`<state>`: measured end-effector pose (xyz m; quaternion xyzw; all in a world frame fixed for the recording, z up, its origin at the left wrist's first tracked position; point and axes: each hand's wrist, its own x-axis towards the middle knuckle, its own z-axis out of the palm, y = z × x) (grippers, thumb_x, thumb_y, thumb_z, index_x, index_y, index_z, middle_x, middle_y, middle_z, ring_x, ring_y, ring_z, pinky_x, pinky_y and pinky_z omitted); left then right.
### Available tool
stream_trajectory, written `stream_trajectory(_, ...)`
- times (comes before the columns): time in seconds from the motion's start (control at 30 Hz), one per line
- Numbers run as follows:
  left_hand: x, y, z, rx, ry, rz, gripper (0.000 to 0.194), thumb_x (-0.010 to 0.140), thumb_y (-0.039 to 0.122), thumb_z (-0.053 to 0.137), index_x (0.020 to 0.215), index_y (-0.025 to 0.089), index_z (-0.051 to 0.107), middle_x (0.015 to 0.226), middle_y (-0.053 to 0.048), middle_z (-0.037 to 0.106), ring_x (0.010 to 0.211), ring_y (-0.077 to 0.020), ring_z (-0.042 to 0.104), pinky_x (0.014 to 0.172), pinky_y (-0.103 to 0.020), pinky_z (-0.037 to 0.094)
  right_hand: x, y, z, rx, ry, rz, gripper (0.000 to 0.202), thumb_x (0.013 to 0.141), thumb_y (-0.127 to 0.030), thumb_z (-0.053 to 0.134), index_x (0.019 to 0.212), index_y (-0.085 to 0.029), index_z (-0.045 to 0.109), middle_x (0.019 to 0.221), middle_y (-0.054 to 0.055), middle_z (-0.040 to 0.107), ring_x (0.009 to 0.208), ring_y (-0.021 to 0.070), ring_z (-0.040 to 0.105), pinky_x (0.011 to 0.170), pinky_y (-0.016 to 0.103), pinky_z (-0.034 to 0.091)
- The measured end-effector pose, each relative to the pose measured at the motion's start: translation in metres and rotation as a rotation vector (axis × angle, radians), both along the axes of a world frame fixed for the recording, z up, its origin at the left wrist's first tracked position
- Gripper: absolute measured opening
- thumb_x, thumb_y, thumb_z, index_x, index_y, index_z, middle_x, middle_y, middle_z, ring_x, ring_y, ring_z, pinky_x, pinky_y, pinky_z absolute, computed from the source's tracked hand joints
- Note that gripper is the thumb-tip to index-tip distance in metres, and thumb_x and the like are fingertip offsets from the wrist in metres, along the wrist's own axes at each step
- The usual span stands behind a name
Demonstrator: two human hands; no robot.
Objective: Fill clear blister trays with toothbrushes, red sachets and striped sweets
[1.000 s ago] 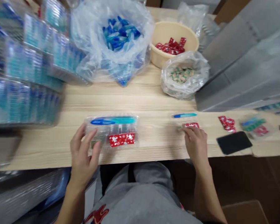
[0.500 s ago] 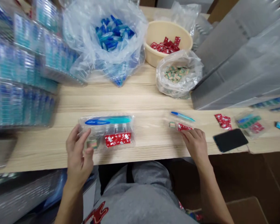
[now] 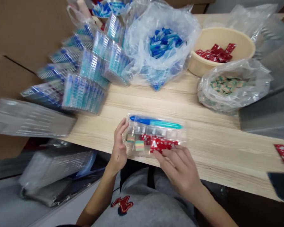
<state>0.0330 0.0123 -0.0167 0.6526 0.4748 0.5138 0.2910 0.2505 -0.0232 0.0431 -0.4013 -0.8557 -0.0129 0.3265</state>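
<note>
A clear plastic tray (image 3: 180,134) lies near the table's front edge, with a blue and teal pen (image 3: 156,121) along its far side. My left hand (image 3: 120,148) touches the tray's left end, its fingers against the rim. In my right hand (image 3: 177,160) a red dotted packet (image 3: 162,145) is pinched over the tray's lower right part. Another red packet (image 3: 146,138) shows partly behind it. A small striped square (image 3: 139,145) sits by the packets, and a second striped square (image 3: 130,138) is to its left.
Stacks of filled clear trays (image 3: 81,94) stand at the left. Behind are a bag of blue pieces (image 3: 142,41), a cream bowl (image 3: 241,36) of red packets and a bag of small squares (image 3: 255,85). A dark phone (image 3: 282,186) lies at the right edge.
The view has swung left. My right hand has come from the right to the tray, bringing a red packet. A second striped square now shows at the tray.
</note>
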Motion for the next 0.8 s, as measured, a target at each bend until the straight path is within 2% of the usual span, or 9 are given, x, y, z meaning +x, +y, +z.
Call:
stream_trajectory(0.1, 0.002, 0.000, -0.001, -0.053, -0.152, -0.013, 0.072, 0.085, 0.072, 0.021, 0.137, 0.027, 0.043, 0.148, -0.009, 0.037, 0.138, -0.0275, 0.032, 0.115, -0.048, 0.024, -0.019, 0.010, -0.010, -0.023, 0.036, 0.043, 0.024, 0.092, -0.007, 0.042, 0.104, -0.010, 0.063, 0.084, 0.007, 0.066, 0.076, 0.0170, 0.051, 0.073, 0.032, 0.043)
stream_trajectory(0.2, 0.000, -0.001, 0.000, 0.004, -0.192, 0.003, 0.068, 0.088, 0.068, 0.022, 0.138, 0.026, 0.041, 0.147, -0.009, 0.039, 0.136, -0.0263, 0.036, 0.113, -0.046, 0.029, -0.026, 0.016, -0.018, -0.042, 0.038, 0.054, 0.024, 0.092, -0.007, 0.043, 0.104, -0.010, 0.063, 0.084, 0.008, 0.066, 0.075, 0.0174, 0.050, 0.072, 0.033, 0.042)
stream_trajectory(0.33, -0.004, -0.001, 0.006, 0.111, 0.070, 0.024, 0.048, 0.094, 0.044, 0.039, 0.140, 0.029, 0.038, 0.150, -0.007, 0.034, 0.140, -0.0251, 0.028, 0.116, -0.046, 0.024, -0.025, 0.021, -0.022, -0.072, 0.008, 0.073, 0.024, 0.093, -0.010, 0.043, 0.104, -0.011, 0.063, 0.089, 0.008, 0.066, 0.081, 0.0185, 0.050, 0.078, 0.035, 0.041)
stream_trajectory(0.43, -0.004, 0.000, 0.009, 0.122, 0.204, 0.038, 0.052, 0.092, 0.027, 0.047, 0.142, 0.030, 0.033, 0.150, -0.008, 0.032, 0.140, -0.0249, 0.028, 0.114, -0.048, 0.025, -0.023, 0.023, -0.022, -0.072, -0.011, 0.078, 0.022, 0.093, -0.011, 0.044, 0.105, -0.012, 0.063, 0.088, 0.007, 0.066, 0.081, 0.0183, 0.049, 0.078, 0.034, 0.041)
stream_trajectory(0.63, -0.003, -0.002, 0.013, 0.179, 0.261, 0.051, 0.054, 0.091, 0.017, 0.045, 0.142, 0.028, 0.032, 0.150, -0.008, 0.032, 0.139, -0.0226, 0.030, 0.113, -0.045, 0.029, -0.022, 0.023, -0.024, -0.037, -0.038, 0.113, 0.022, 0.092, -0.010, 0.045, 0.105, -0.011, 0.063, 0.084, 0.006, 0.067, 0.078, 0.0177, 0.050, 0.077, 0.034, 0.041)
stream_trajectory(0.8, -0.004, -0.002, 0.016, 0.198, 0.421, 0.047, 0.049, 0.092, 0.016, 0.042, 0.139, 0.027, 0.038, 0.149, -0.009, 0.032, 0.137, -0.0217, 0.033, 0.109, -0.041, 0.034, -0.020, 0.024, -0.026, -0.004, 0.021, 0.119, 0.017, 0.088, -0.018, 0.058, 0.103, -0.012, 0.063, 0.083, 0.005, 0.068, 0.076, 0.0163, 0.052, 0.072, 0.031, 0.042)
